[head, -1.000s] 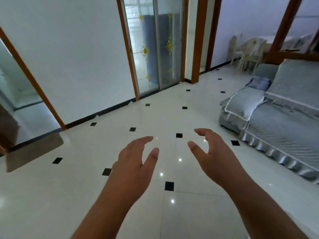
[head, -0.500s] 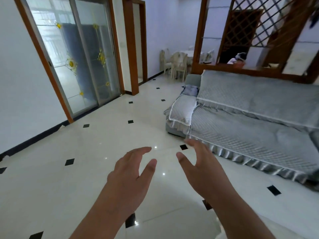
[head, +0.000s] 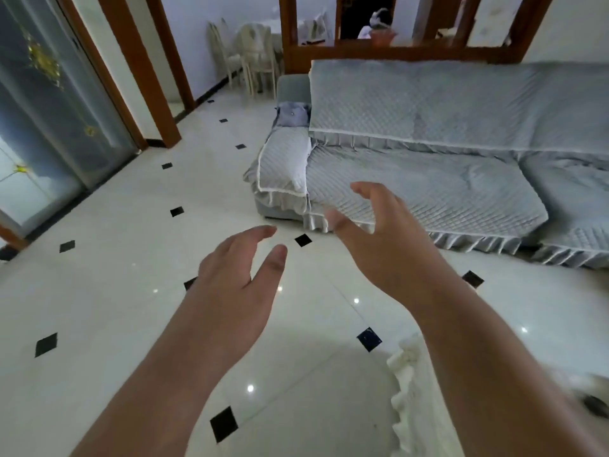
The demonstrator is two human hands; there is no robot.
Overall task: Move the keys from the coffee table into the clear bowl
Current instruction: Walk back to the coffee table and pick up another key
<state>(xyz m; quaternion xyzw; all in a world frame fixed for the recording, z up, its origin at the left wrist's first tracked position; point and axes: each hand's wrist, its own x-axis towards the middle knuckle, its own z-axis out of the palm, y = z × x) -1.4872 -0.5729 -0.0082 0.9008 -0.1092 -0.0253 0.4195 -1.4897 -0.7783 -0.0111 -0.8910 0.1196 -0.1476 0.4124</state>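
My left hand [head: 235, 285] and my right hand [head: 379, 239] are held out in front of me above the tiled floor, fingers relaxed and spread, holding nothing. Neither keys nor a clear bowl can be seen. At the lower right, a white lace-edged cloth [head: 405, 384] shows from behind my right forearm; what it covers is hidden. A small dark object [head: 594, 405] lies blurred at the right edge.
A grey quilted sofa [head: 428, 166] runs across the right half of the room. Glossy white floor tiles [head: 115, 291] with black diamonds fill the left. A sliding glass door [head: 43, 110] stands at left, with white chairs [head: 253, 61] at the back.
The view has swung to the right: the sofa now fills the middle and right, and the lace-edged cloth has come into view. Both hands stay held out, holding nothing.
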